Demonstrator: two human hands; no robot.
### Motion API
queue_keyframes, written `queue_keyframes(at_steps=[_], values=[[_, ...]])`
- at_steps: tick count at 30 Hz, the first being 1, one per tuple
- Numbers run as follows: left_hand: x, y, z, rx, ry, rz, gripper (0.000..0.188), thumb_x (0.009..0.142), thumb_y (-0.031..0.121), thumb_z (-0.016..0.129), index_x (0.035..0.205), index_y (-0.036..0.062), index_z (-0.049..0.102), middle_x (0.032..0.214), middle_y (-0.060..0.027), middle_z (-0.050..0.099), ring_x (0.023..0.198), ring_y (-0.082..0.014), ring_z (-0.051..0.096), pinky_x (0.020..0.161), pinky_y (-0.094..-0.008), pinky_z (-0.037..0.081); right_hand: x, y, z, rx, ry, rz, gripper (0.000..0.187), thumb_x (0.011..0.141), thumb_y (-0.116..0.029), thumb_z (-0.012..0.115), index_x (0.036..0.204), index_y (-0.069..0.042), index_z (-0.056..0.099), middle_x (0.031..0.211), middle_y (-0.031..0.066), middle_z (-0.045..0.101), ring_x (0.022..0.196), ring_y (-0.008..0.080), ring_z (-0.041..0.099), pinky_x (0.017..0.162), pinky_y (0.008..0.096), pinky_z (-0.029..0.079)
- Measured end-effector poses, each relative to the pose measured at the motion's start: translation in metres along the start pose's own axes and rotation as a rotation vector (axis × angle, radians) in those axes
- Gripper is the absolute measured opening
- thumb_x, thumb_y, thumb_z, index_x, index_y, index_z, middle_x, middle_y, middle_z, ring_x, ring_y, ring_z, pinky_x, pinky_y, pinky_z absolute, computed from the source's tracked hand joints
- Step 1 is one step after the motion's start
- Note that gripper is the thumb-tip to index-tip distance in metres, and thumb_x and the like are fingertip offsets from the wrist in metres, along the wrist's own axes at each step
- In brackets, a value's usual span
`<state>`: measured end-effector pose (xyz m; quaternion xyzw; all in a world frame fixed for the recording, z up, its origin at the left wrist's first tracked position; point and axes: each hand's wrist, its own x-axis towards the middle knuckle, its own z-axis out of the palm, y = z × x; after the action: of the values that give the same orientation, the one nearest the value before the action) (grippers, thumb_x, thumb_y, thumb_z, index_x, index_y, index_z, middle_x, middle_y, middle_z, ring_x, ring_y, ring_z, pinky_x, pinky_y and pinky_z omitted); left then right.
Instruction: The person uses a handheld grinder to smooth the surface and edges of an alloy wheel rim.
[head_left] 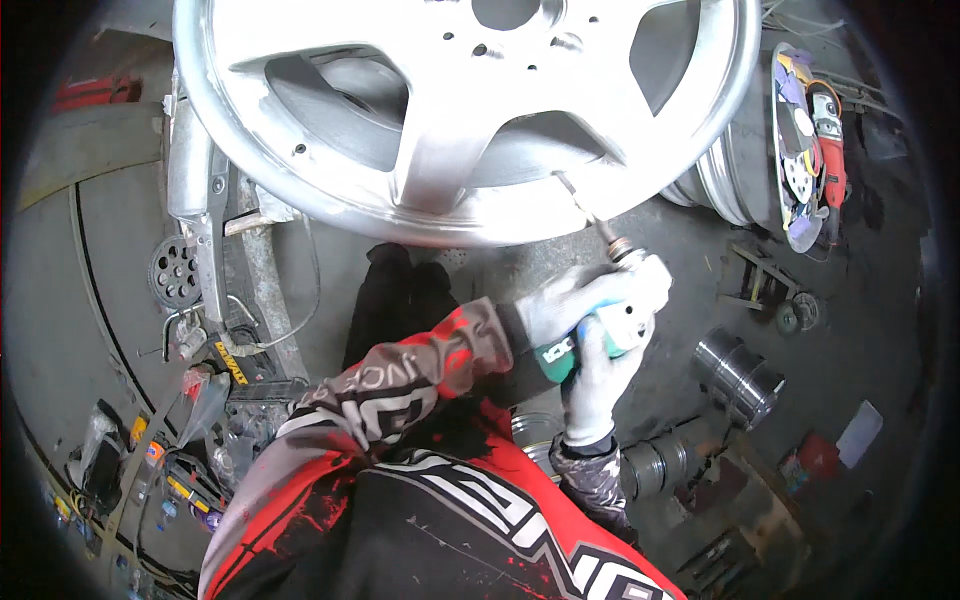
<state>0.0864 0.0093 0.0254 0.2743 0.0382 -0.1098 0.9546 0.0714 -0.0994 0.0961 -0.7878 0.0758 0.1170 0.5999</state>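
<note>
A large silver alloy wheel [455, 140] with broad spokes fills the far side, its bright rim curving toward me. Both hands wear white gloves and hold a green hand-held grinder [556, 360] below the wheel's near right edge. My left hand [565, 303] is wrapped around the tool close to its head, while my right hand [603, 380] grips the body just below. From the tool's chuck [620, 247] a thin bit [580, 198] reaches up to the rim beside a spoke opening. Whether its tip touches the metal, I cannot tell.
At the right, a tray [803, 235] of sanding discs stands beside a red angle grinder [831, 150]. Another wheel [722, 185] is behind it. More metal rims [740, 378] sit at lower right. A metal stand [208, 225] rises at left, above cluttered tools and cords.
</note>
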Motion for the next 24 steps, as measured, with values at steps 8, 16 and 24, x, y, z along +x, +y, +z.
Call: queue_keyframes(at_steps=[8, 16, 24], values=[[0.01, 0.004, -0.011, 0.139, -0.096, -0.038, 0.043, 0.104, 0.035, 0.058, 0.126, -0.0006, 0.065, 0.115, -0.0088, 0.071, 0.113, -0.0144, 0.064, 0.099, -0.0311, 0.049, -0.003, 0.009, 0.007, 0.086, 0.079, -0.036, 0.079, 0.082, -0.001, 0.078, 0.15, -0.001, 0.038, 0.136, 0.0112, 0.052, 0.125, 0.0203, 0.053, 0.108, 0.0377, 0.045], [-0.044, 0.03, -0.015, 0.108, -0.039, -0.116, 0.034, 0.107, 0.025, 0.052, 0.127, -0.001, 0.061, 0.119, -0.0068, 0.067, 0.111, -0.0129, 0.063, 0.098, -0.0311, 0.05, -0.043, 0.018, 0.033, 0.095, 0.069, 0.034, 0.077, 0.078, 0.002, 0.078, 0.145, -0.002, 0.04, 0.13, 0.0107, 0.052, 0.121, 0.0201, 0.054, 0.105, 0.0372, 0.046], [-0.079, 0.041, -0.03, -0.004, 0.104, -0.297, 0.04, 0.108, 0.025, 0.054, 0.137, -0.0012, 0.056, 0.124, -0.0039, 0.065, 0.115, -0.0107, 0.061, 0.102, -0.0291, 0.05, -0.071, 0.023, 0.062, 0.09, -0.026, 0.05, 0.072, 0.089, -0.013, 0.075, 0.149, -0.003, 0.037, 0.139, 0.0107, 0.05, 0.127, 0.0229, 0.051, 0.11, 0.0394, 0.041]])
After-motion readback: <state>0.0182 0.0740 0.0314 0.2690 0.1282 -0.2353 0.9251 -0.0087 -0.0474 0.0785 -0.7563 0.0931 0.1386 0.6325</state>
